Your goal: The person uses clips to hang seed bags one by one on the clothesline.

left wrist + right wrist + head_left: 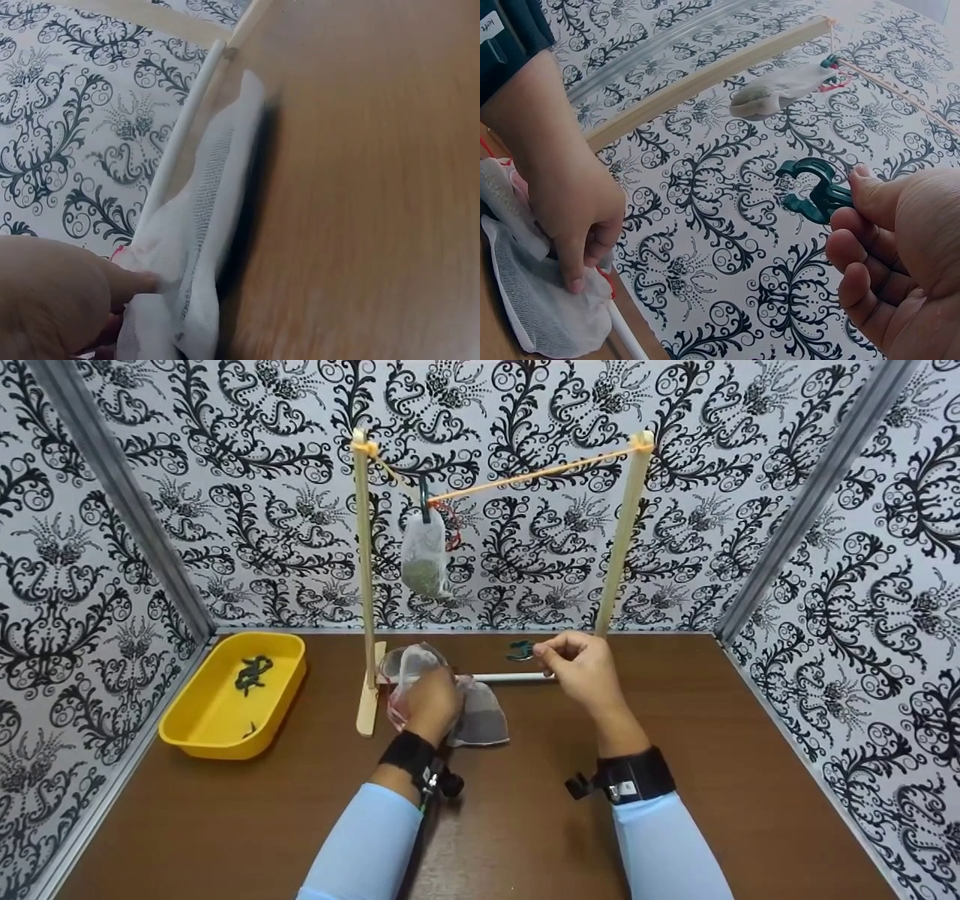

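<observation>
My right hand (581, 664) pinches a dark green plastic clip (810, 187) between thumb and fingertips, its two curved prongs spread apart. Low by the frame's left post, my left hand (433, 701) pinches a white mesh drawstring bag (481, 716). More white mesh with red cord (409, 671) bunches at the hand's left side; the hand partly hides it. Above hangs another mesh bag (424, 559) with greenish contents, held on an orange string (536, 476) by a dark clip (425, 499).
Two wooden posts (365, 570) carry the sagging string, with a white rod (514, 677) joining them low down. At the left, a yellow tray (180, 735) holds several dark green clips (252, 673). Patterned walls (862, 607) enclose the brown table (517, 840).
</observation>
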